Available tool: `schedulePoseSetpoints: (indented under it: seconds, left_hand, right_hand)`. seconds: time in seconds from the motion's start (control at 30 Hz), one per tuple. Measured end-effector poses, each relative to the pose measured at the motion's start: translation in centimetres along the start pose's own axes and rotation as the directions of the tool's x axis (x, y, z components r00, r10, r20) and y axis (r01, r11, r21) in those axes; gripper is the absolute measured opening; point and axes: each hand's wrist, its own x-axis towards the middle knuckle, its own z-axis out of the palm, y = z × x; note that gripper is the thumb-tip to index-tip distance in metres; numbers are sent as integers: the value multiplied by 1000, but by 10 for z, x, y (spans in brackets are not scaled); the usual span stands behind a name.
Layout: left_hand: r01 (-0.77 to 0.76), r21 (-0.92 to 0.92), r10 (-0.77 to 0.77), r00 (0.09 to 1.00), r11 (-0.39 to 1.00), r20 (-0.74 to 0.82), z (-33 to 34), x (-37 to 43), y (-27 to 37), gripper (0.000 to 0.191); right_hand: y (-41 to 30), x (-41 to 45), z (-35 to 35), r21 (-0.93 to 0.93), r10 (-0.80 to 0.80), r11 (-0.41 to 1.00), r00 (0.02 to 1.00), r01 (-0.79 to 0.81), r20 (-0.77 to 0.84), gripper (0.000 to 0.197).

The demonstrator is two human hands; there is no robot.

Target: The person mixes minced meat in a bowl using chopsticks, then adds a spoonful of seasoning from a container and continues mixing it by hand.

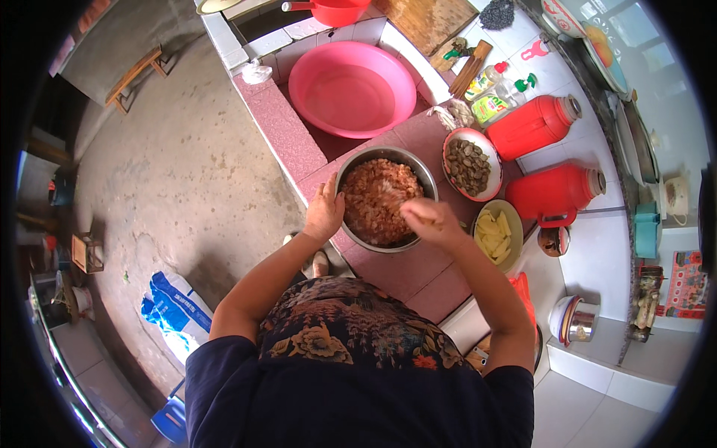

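Observation:
A round stainless steel bowl (430,173) stands on the red tiled counter before me, filled with a reddish-brown minced mixture (369,196) that looks like minced meat. My left hand (325,208) grips its left rim, thumb over the edge. Over the bowl's right side, my right hand (430,219) is closed around a utensil; blur and the fingers hide most of it. To the right, an enamel bowl (494,182) with a red rim holds brown-green pieces (468,165). Nearer me, a pale green bowl (516,246) contains light yellow slices (493,235).
Beyond the steel bowl, a large pink basin (358,95) of water sits in a tiled recess. Two red thermos flasks (532,127) and dish soap bottles (493,103) line the wall at right. A blue-and-white sack (176,313) lies on the floor at left, near a wooden bench (134,75).

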Motion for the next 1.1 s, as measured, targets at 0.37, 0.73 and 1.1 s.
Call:
schedulePoseSetpoints:
  seconds: [0.37, 0.73, 1.1]
  left_hand:
    - [-4, -17, 4, 1000, 1000, 17, 0, 6, 3, 50]
    - [-40, 3, 40, 999, 999, -23, 4, 4, -6, 48]
    - [-31, 94, 34, 999, 995, -27, 9, 5, -1, 45]
  right_hand:
    - [34, -6, -32, -108, 119, 982, 951, -156, -287, 11]
    - [-10, -18, -36, 255, 329, 903, 939, -345, 105, 16]
    - [17, 22, -32, -47, -188, 982, 979, 185, -75, 9]
